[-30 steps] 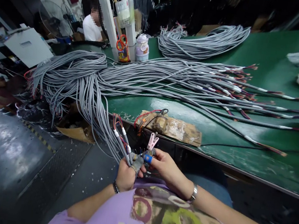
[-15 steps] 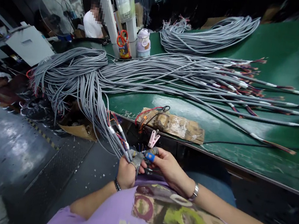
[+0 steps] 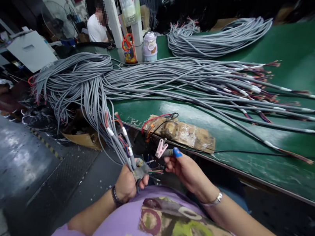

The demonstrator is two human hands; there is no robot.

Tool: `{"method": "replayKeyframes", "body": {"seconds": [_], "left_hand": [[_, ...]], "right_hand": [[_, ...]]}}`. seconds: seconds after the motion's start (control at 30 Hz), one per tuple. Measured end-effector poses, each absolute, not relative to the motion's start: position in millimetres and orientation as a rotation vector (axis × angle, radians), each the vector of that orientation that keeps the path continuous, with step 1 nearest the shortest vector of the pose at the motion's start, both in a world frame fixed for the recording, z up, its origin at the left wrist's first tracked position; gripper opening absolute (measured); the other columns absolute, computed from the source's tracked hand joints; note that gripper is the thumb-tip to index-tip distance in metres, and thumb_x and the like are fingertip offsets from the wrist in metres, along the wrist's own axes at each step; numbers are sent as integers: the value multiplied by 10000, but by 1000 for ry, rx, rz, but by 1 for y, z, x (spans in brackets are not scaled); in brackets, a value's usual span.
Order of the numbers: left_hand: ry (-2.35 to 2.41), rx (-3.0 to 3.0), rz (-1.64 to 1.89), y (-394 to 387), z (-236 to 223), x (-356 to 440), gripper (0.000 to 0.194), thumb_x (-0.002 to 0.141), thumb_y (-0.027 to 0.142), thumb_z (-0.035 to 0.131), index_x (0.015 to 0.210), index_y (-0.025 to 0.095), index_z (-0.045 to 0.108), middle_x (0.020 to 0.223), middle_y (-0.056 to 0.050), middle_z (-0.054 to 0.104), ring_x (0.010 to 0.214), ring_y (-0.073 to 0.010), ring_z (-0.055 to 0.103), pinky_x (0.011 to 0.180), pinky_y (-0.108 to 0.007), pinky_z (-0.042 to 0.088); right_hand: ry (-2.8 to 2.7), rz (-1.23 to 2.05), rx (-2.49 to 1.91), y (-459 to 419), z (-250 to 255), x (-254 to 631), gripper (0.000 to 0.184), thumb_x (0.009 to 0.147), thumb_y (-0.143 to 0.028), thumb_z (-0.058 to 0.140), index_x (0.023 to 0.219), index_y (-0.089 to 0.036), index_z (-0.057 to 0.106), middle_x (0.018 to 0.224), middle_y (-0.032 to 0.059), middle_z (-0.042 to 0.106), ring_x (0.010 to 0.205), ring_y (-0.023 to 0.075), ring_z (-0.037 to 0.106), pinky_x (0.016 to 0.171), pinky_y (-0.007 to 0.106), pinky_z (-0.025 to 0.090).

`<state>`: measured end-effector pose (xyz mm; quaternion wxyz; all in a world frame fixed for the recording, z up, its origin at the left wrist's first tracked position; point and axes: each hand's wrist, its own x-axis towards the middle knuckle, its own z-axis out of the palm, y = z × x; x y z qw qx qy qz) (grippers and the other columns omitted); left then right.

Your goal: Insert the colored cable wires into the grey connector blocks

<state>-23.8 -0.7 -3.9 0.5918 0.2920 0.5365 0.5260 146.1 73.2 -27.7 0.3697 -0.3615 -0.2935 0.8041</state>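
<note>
My left hand (image 3: 128, 181) is wrapped round several grey cables (image 3: 118, 143) that hang down from the bench. Coloured wires (image 3: 156, 171) stick out past its fingers, which wear grey coverings. To the right, apart from the cable ends, my right hand (image 3: 189, 174) has its fingers drawn together, with blue tape on the thumb and a grey cover on the index finger. Whatever sits between those fingertips, if anything, is too small to make out. Just left of them is a pink clothespin (image 3: 161, 149) at the bench edge.
A taped wooden board (image 3: 193, 135) with red and black leads lies along the edge of the green bench (image 3: 285, 174). Many grey cables (image 3: 158, 72) stretch across it, with a coiled bundle (image 3: 216, 42) behind. A person in white (image 3: 96, 28) is at the back left.
My right hand has moved away from my left hand, to the right and slightly up, beside the clothespin. My left hand has shifted slightly left, still gripping the cables; coloured wire ends now show.
</note>
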Motion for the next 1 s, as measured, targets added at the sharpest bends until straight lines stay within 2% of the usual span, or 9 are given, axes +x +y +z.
{"method": "replayKeyframes", "body": {"seconds": [0.17, 0.37, 0.47, 0.57, 0.7, 0.87, 1.0], "left_hand": [[1090, 695, 929, 13, 5, -34, 398, 549, 485, 773, 597, 157, 553, 375, 14, 539, 257, -53, 389, 278, -157, 188], [991, 744, 793, 30, -1, -40, 368, 545, 440, 792, 627, 149, 583, 384, 1, 551, 259, -64, 406, 274, -167, 200], [971, 733, 782, 35, -4, -40, 355, 537, 418, 797, 631, 148, 588, 380, 4, 543, 255, -60, 398, 275, -166, 199], [966, 709, 786, 38, -6, -39, 354, 528, 413, 799, 639, 152, 587, 362, 16, 520, 252, -63, 397, 271, -164, 189], [968, 685, 784, 40, -6, -36, 365, 505, 399, 807, 674, 152, 597, 353, 24, 512, 252, -69, 402, 261, -165, 183], [1011, 686, 776, 42, -4, -30, 370, 502, 390, 799, 665, 137, 585, 354, 23, 507, 256, -63, 395, 266, -164, 181], [1012, 679, 797, 40, -3, -30, 394, 498, 400, 797, 685, 133, 576, 361, 23, 517, 250, -69, 398, 259, -163, 190]], "right_hand": [[-869, 2226, -806, 82, -17, 137, 416, 700, -562, 675, 809, -163, 627, 759, 36, 615, 561, 98, 501, 530, 248, 445], [-1132, 1771, -933, 83, -15, 128, 462, 699, -619, 637, 676, -157, 641, 569, -4, 547, 501, 87, 413, 493, 234, 348], [-925, 1966, -839, 84, -17, 125, 469, 693, -636, 632, 717, -168, 643, 629, 11, 581, 560, 112, 487, 543, 246, 411], [-663, 2166, -760, 86, -16, 120, 451, 625, -577, 730, 822, -176, 671, 739, 25, 624, 650, 130, 545, 601, 253, 457], [-558, 2153, -739, 87, -14, 116, 387, 614, -497, 777, 808, -175, 688, 699, 5, 611, 633, 108, 528, 601, 229, 442], [-537, 2111, -739, 87, -15, 114, 374, 596, -483, 794, 757, -167, 676, 668, -2, 609, 603, 103, 513, 584, 229, 425], [-557, 2155, -701, 85, -18, 116, 390, 677, -539, 714, 758, -161, 654, 687, 11, 622, 597, 109, 532, 559, 228, 430]]}}
